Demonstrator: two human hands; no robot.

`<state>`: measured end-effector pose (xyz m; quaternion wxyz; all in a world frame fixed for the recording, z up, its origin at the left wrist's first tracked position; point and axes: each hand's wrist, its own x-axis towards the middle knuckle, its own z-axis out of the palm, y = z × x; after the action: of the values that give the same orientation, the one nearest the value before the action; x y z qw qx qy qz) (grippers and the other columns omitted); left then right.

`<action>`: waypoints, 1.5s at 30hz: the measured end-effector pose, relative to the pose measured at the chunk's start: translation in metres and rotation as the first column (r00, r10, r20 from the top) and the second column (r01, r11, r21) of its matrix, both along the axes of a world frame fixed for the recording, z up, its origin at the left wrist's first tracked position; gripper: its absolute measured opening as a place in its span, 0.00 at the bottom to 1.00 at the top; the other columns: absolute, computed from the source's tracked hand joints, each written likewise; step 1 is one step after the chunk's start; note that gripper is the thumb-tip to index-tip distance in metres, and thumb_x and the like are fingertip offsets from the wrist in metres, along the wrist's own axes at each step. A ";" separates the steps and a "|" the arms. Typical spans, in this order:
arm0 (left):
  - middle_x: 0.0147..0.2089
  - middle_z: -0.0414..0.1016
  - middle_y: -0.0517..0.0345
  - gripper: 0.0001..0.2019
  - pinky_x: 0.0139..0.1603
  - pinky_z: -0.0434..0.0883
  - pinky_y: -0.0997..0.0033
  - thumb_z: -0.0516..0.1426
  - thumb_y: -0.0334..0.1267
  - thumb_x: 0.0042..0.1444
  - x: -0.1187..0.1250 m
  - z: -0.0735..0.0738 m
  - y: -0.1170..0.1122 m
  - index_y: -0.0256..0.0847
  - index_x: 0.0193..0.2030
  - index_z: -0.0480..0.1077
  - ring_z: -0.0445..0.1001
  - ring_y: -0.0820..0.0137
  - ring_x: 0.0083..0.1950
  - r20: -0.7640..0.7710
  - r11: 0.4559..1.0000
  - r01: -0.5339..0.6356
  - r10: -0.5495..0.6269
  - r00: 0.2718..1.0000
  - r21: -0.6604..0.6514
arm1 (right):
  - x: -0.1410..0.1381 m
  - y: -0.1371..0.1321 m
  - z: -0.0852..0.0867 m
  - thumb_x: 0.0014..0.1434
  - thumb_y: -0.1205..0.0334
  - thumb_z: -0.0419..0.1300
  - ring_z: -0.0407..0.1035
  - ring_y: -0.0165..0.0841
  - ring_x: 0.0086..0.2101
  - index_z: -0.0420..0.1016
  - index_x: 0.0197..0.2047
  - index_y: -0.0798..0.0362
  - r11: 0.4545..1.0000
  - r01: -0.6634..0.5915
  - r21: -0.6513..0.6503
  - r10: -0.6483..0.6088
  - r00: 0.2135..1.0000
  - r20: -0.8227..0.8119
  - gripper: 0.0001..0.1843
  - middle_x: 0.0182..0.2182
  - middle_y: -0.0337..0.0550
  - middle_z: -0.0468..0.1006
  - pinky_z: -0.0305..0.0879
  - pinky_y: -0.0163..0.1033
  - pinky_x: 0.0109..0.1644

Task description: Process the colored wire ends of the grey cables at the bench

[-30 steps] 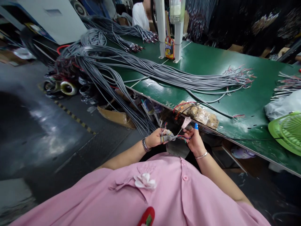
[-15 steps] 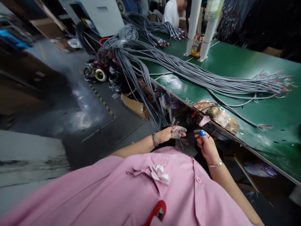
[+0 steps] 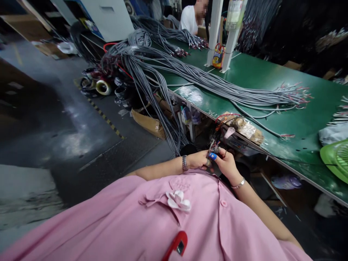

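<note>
Shirt [image 3: 201, 228] in pink, with a white flower [image 3: 178, 200] on its front, fills the foreground. Just beyond, the left hand [image 3: 198, 160] holds thin coloured wires [image 3: 214, 145], its fingers closed about them; the right hand [image 3: 227, 166], thumb covered in blue, bends in against the left, though whether it pinches the wires cannot be told. The wires stick up between the hands, near a green table [image 3: 272, 70]. A brown block [image 3: 241, 127] sits at its edge; grey cables [image 3: 195, 71] stretch behind. Farther back is a person [image 3: 188, 20] in white.
</note>
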<state>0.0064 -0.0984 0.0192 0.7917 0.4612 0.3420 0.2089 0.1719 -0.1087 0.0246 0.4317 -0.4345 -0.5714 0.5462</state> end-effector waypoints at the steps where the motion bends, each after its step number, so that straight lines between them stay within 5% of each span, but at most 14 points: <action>1: 0.26 0.75 0.61 0.22 0.16 0.59 0.82 0.65 0.29 0.43 -0.002 0.001 0.000 0.34 0.47 0.68 0.70 0.77 0.19 0.009 1.000 -0.003 0.003 1.000 0.030 | 0.001 -0.001 0.000 0.54 0.54 0.68 0.67 0.33 0.30 0.81 0.36 0.52 1.000 0.004 -0.017 -0.004 1.000 -0.014 0.10 0.29 0.42 0.78 0.67 0.38 0.34; 5: 0.26 0.73 0.61 0.20 0.18 0.63 0.81 0.67 0.43 0.48 -0.018 0.001 -0.001 0.34 0.43 0.69 0.68 0.78 0.19 0.063 0.998 -0.050 0.047 0.997 0.045 | 0.007 -0.006 0.002 0.54 0.52 0.68 0.59 0.26 0.22 0.80 0.33 0.54 0.993 0.014 -0.121 -0.029 0.992 -0.126 0.13 0.23 0.38 0.73 0.57 0.32 0.24; 10: 0.20 0.68 0.61 0.23 0.16 0.55 0.80 0.62 0.55 0.53 -0.028 -0.008 -0.004 0.31 0.39 0.73 0.60 0.81 0.15 0.184 0.996 -0.083 0.084 0.979 -0.014 | 0.006 -0.004 0.005 0.49 0.51 0.71 0.44 0.19 0.17 0.76 0.30 0.55 0.919 -0.117 -0.376 -0.048 0.914 -0.402 0.16 0.23 0.36 0.71 0.39 0.29 0.17; 15: 0.21 0.71 0.57 0.24 0.22 0.62 0.79 0.65 0.55 0.50 -0.029 0.001 -0.002 0.30 0.36 0.76 0.65 0.78 0.20 0.110 0.977 0.003 -0.027 0.994 0.212 | 0.000 0.003 0.000 0.46 0.51 0.72 0.48 0.20 0.15 0.69 0.25 0.54 0.872 -0.050 -0.487 -0.166 0.905 -0.391 0.19 0.17 0.32 0.66 0.41 0.28 0.15; 19: 0.30 0.78 0.50 0.21 0.34 0.71 0.74 0.66 0.52 0.49 -0.031 0.021 0.007 0.31 0.35 0.79 0.73 0.72 0.30 0.026 0.849 0.079 -0.108 0.994 0.523 | 0.010 0.013 -0.011 0.47 0.49 0.71 0.45 0.18 0.14 0.70 0.27 0.55 0.848 0.079 -0.523 -0.288 0.899 -0.330 0.20 0.17 0.31 0.64 0.39 0.27 0.14; 23: 0.34 0.80 0.47 0.17 0.39 0.72 0.74 0.65 0.48 0.52 -0.032 0.032 0.022 0.33 0.37 0.80 0.76 0.69 0.35 0.003 0.689 -0.011 0.013 1.000 0.725 | 0.028 0.026 -0.025 0.49 0.47 0.69 0.44 0.17 0.14 0.71 0.29 0.55 0.843 0.136 -0.520 -0.373 0.845 -0.383 0.20 0.19 0.31 0.65 0.40 0.27 0.13; 26: 0.36 0.80 0.48 0.15 0.40 0.73 0.73 0.64 0.47 0.54 -0.032 0.031 0.036 0.34 0.38 0.79 0.77 0.69 0.36 -0.012 0.637 -0.056 0.102 0.995 0.769 | 0.037 0.038 -0.030 0.53 0.41 0.66 0.46 0.18 0.14 0.72 0.30 0.54 0.862 0.146 -0.486 -0.374 0.831 -0.412 0.22 0.21 0.34 0.68 0.43 0.27 0.13; 32: 0.32 0.78 0.52 0.16 0.32 0.71 0.76 0.63 0.47 0.55 -0.028 0.025 0.055 0.33 0.38 0.77 0.73 0.74 0.29 -0.033 0.718 -0.086 0.151 0.988 0.691 | 0.038 0.059 -0.018 0.53 0.41 0.66 0.48 0.19 0.15 0.71 0.30 0.54 0.877 0.137 -0.460 -0.339 0.855 -0.392 0.22 0.22 0.37 0.71 0.41 0.27 0.14; 38: 0.26 0.74 0.57 0.17 0.25 0.68 0.78 0.65 0.48 0.53 -0.021 0.013 0.062 0.33 0.37 0.76 0.69 0.77 0.24 -0.053 0.802 -0.198 0.274 0.960 0.563 | 0.036 0.052 -0.012 0.54 0.52 0.67 0.42 0.18 0.16 0.72 0.33 0.55 0.890 -0.029 -0.455 -0.169 0.906 -0.388 0.14 0.23 0.33 0.68 0.36 0.26 0.17; 42: 0.26 0.73 0.59 0.16 0.25 0.67 0.78 0.63 0.48 0.55 -0.016 0.004 0.055 0.34 0.37 0.74 0.68 0.77 0.23 -0.051 0.782 -0.312 0.400 0.915 0.540 | 0.030 0.037 -0.011 0.54 0.54 0.68 0.45 0.19 0.18 0.75 0.39 0.54 0.936 -0.036 -0.351 -0.097 0.931 -0.353 0.14 0.25 0.34 0.68 0.39 0.28 0.18; 45: 0.29 0.76 0.57 0.14 0.29 0.69 0.77 0.62 0.46 0.56 -0.011 0.002 0.043 0.34 0.36 0.75 0.70 0.76 0.27 -0.062 0.699 -0.327 0.469 0.881 0.636 | 0.018 0.032 -0.005 0.49 0.55 0.71 0.56 0.22 0.22 0.74 0.46 0.52 0.970 0.037 -0.239 -0.098 0.963 -0.251 0.22 0.32 0.39 0.73 0.49 0.29 0.20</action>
<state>-0.0045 -0.0550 0.0212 0.4931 0.6250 0.4333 0.4225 0.1897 -0.0765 0.0200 0.4679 -0.4255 -0.4265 0.6466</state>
